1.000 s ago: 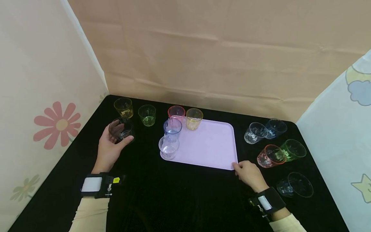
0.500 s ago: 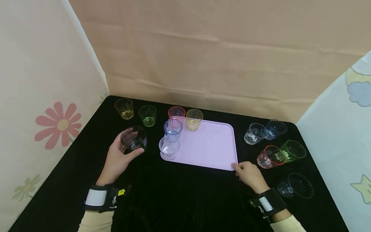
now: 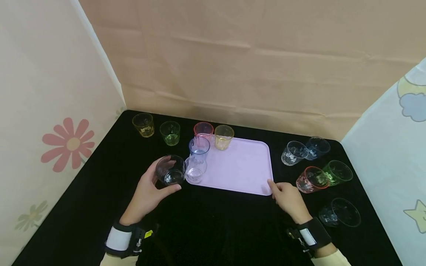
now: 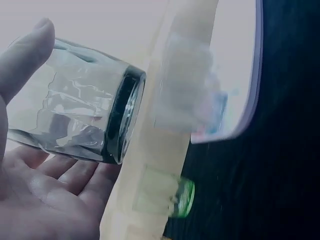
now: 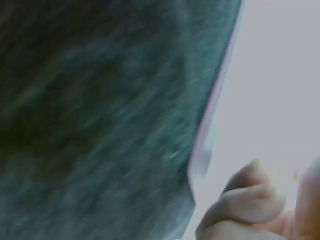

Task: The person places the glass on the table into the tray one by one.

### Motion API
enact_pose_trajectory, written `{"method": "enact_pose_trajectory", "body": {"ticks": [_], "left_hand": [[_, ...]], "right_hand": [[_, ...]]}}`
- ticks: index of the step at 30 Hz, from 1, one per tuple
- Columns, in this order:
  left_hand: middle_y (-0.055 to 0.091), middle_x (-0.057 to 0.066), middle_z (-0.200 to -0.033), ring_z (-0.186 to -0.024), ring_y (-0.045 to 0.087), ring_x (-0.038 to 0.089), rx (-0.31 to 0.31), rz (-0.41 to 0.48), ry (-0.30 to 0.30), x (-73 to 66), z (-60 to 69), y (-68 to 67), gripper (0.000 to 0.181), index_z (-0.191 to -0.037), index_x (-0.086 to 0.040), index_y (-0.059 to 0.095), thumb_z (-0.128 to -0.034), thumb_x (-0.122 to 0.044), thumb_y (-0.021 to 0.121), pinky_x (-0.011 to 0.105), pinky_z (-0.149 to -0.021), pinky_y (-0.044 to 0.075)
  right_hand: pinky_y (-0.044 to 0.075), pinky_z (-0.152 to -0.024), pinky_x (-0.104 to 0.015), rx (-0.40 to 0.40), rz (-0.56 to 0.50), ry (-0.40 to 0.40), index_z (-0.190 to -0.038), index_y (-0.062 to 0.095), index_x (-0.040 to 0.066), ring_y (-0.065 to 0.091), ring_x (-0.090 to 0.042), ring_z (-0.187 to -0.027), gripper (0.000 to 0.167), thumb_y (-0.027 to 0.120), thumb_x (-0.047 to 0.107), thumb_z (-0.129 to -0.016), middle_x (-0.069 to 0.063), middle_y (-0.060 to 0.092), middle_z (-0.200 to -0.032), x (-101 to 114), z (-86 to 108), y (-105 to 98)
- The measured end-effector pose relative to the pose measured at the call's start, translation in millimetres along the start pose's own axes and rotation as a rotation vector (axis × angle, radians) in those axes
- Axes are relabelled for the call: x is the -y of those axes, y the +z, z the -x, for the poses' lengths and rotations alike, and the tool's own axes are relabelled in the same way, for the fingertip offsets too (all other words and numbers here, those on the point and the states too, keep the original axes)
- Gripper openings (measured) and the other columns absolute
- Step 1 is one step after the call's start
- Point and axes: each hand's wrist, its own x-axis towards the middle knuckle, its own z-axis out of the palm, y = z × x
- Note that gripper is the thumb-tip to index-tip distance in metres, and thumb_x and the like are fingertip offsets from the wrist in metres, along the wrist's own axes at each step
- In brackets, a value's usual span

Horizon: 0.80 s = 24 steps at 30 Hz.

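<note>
Your black table (image 3: 213, 229) bore a rectangular lilac tray (image 3: 239, 164). Left of the tray you had a transparent yellow tumbler (image 3: 145, 128) and a transparent green tumbler (image 3: 171, 137); right of it stood five transparent tumblers (image 3: 304, 183), including red, green and blue ones.

Looks like a staged recording booth; black table (image 3: 213, 229) boxed in by creased brown backdrop (image 3: 253, 66), flower-print sheet (image 3: 40, 77) one side, cloud-and-star sheet (image 3: 382, 155) the other; strapped-on wrist rigs (image 3: 119, 238) fit that too; room type beyond can't be told.
</note>
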Motion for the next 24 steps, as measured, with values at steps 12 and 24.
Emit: {"method": "enact_pose_trajectory", "body": {"ticks": [12,24], "left_hand": [[0.055,0.014,-0.145,-0.138,0.048,0.035,0.13,0.123,-0.045,-21.5,6.0,47.8,0.087,-0.148,-0.01,0.033,-0.0801,-0.01,0.087,0.064,-0.115,0.028],[0.059,0.009,-0.142,-0.134,0.053,0.025,0.236,0.247,-0.095,-33.8,15.7,104.0,0.081,-0.14,-0.013,0.037,-0.0781,-0.012,0.089,0.058,-0.115,0.033]], "right_hand": [[0.041,-0.056,-0.026,-0.301,-0.308,-0.345,-0.088,0.065,0.005,0.05,-0.014,-0.063,0.026,0.055,0.02,-0.106,-0.002,0.058,-0.074,43.2,21.0,16.3],[0.025,-0.12,-0.026,0.016,-0.819,-0.675,-0.161,0.008,0.004,0.015,-0.044,-0.147,0.055,0.015,0.026,-0.111,-0.021,0.012,-0.164,74.4,38.3,41.2]]}}
